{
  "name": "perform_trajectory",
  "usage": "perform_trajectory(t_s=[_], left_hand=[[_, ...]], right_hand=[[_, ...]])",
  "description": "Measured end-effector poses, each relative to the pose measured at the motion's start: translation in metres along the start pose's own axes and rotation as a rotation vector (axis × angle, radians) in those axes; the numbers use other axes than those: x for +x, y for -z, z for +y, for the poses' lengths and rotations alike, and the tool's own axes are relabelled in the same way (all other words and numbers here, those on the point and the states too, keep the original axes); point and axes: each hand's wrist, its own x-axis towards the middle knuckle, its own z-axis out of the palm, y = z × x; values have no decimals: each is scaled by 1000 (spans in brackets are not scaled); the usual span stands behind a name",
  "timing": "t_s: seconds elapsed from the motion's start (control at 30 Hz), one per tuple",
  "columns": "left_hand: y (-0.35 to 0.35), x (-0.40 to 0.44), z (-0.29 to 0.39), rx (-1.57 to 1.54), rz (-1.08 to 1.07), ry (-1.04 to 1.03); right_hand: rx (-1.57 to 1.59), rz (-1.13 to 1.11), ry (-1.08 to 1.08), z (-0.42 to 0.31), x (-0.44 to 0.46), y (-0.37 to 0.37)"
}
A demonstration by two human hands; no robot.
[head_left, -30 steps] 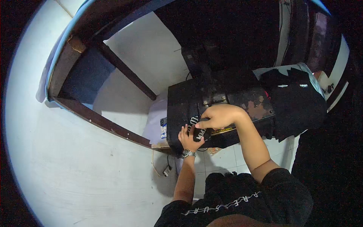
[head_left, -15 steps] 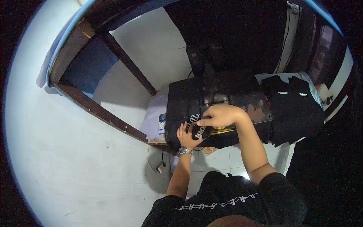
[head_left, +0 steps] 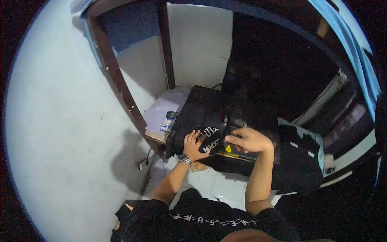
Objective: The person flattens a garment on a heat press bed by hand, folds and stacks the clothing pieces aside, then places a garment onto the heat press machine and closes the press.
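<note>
Black fabric with white lettering (head_left: 211, 144) lies over a dark machine. My left hand (head_left: 194, 147), a metal watch at its wrist, presses on the fabric left of the lettering, fingers spread. To its right, my right hand (head_left: 250, 140) is closed, thumb against the curled fingers, beside the edge of the lettered part. Something thin and dark shows by its thumb, but I cannot make out what it holds. A yellow triangular label (head_left: 228, 149) is on the machine below this hand.
A phone (head_left: 169, 121) lies on a pale cloth (head_left: 161, 105) at the left. Folded black garments (head_left: 300, 155) are stacked at the right. A wooden frame (head_left: 121, 86) stands on the left, near a hanging plug (head_left: 142, 164) and the white wall (head_left: 60, 121).
The view has turned and shifted. My right hand has moved right, away from the lettering, and the yellow label shows more fully. My left hand stays spread on the fabric.
</note>
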Motion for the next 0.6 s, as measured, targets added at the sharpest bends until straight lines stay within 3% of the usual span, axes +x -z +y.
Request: perform_trajectory(t_s=[0.2,0.3,0.43,0.47,0.6], left_hand=[[6,18,10,-136,-51,228],[20,47,18,-107,-197,294],[7,69,10,-106,-191,143],[5,77,7,-201,-423,240],[4,78,6,-151,-431,209]], right_hand=[[72,-12,-17,1,0,-4],[146,-30,-68,-1,-2,-3],[135,-77,-85,7,3,1],[160,-88,-104,3,-1,2],[182,-101,-127,-10,-6,5]])
